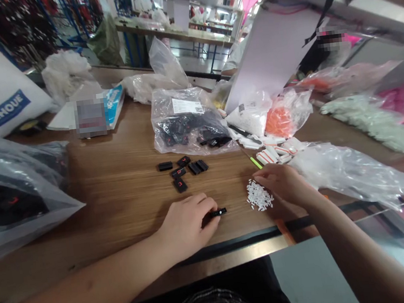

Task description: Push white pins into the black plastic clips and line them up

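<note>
I record my left grip (186, 226) curled over a small black plastic part (218, 212), fingers together on top of it and one end of the part projecting past the fingertips. The thumb is hidden, so I cannot confirm the pinch from beneath, but the part appears clamped at the surface of the wooden tabletop (118, 180). My right grip (282, 183) sits at the upper edge of a loose heap of tiny white pieces (259, 195), its fingers drawn close together; I cannot tell whether it holds a piece. A thin green-tipped stick (256, 163) lies just beyond those fingers, beside a row of white rectangular parts (271, 155). Several matching black parts (185, 170) lie scattered between my hands and a clear plastic bag of black parts (185, 136). A crumpled clear bag (350, 173) lies to the right, and a bag of black goods with red markings (10, 197) lies to the left. In my judgement, good handling here calls for a fingertip hold on the black part's long sides, which leaves its end exposed and keeps the hold steady. The white pieces are small enough to scatter, so they are best taken singly from the heap's edge, with the heap kept compact and clear of the tabletop's near edge.
</note>
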`<state>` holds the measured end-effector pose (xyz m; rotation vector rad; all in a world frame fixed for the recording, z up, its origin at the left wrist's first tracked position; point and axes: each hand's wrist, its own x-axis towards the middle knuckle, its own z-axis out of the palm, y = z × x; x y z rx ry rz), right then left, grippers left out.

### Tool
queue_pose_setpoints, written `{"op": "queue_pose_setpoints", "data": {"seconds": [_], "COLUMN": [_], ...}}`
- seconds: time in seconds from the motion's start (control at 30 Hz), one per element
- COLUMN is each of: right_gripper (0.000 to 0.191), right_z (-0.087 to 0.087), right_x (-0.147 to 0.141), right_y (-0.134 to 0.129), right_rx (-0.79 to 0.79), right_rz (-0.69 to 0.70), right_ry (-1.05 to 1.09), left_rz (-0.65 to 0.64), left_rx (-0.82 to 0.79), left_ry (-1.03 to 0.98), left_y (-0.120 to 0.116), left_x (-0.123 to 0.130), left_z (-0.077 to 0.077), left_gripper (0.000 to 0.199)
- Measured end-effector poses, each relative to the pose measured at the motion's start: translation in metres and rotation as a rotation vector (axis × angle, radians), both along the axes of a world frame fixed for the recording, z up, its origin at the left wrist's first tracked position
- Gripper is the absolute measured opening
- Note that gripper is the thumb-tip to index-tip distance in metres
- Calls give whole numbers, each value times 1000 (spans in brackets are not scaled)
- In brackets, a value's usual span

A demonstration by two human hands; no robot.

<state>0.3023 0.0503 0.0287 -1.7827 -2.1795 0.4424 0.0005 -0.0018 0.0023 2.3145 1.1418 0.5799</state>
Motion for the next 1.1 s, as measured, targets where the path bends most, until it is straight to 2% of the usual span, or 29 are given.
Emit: {"op": "queue_pose_setpoints", "data": {"seconds": [0.07,0.13,0.27,0.43,0.6,0.83,1.1], "right_gripper": [25,23,21,25,26,23,19], "right_z": [0,0,4,4,-1,-1,0], "right_x": [8,8,3,10,21,15,18], "right_y": [10,13,12,14,17,12,20], "right_rx": [-112,-156,-140,-162,-181,-180,-178], "right_rz": [4,25,59,-8,5,-18,-1], "right_ry": [1,-1,-45,-124,-74,-68,-96], "left_rz": [-11,-19,-16,-13,-11,-11,-17], "left_rx": [11,15,8,14,18,5,9], "left_ry": [0,0,4,-5,-2,16,0], "left_y": [1,2,2,2,2,1,1], "left_x": [-1,-1,0,0,-1,-1,-1], "left_z": [-1,-2,0,0,-1,1,0], "left_gripper": [7,7,7,8,7,7,8]}}
